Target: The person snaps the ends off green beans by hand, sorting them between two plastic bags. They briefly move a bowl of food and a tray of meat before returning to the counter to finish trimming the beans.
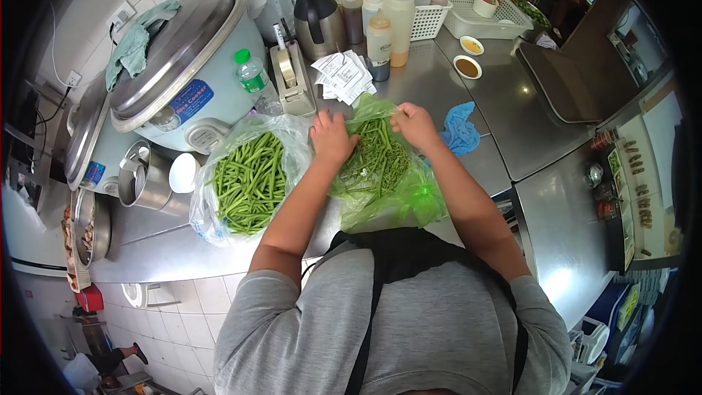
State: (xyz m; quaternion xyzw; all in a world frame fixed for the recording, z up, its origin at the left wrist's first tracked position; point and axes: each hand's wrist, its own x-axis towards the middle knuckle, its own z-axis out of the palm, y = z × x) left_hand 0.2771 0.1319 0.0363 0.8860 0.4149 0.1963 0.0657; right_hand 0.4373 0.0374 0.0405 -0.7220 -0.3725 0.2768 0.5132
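Note:
A green plastic bag (358, 208) lies opened out on the steel counter, with thin green vegetable stems (376, 157) inside. My right hand (414, 124) pinches the bag's upper right rim between thumb and fingers. At its left edge rests my left hand (333, 137), fingers spread and palm down, thumb toward the stems. Just left of that hand stands a clear plastic bag (296, 132) filled with cut green beans (251, 184). A crumpled blue cloth (461, 129) lies to the right of my right hand.
Two large rice cookers (175, 58) stand at the left, near a metal pot (146, 175). Behind my hands are a tape dispenser (294, 84), paper slips (344, 74), a thermal jug (318, 22) and sauce bottles (398, 25). Two small sauce bowls (468, 67) sit farther right.

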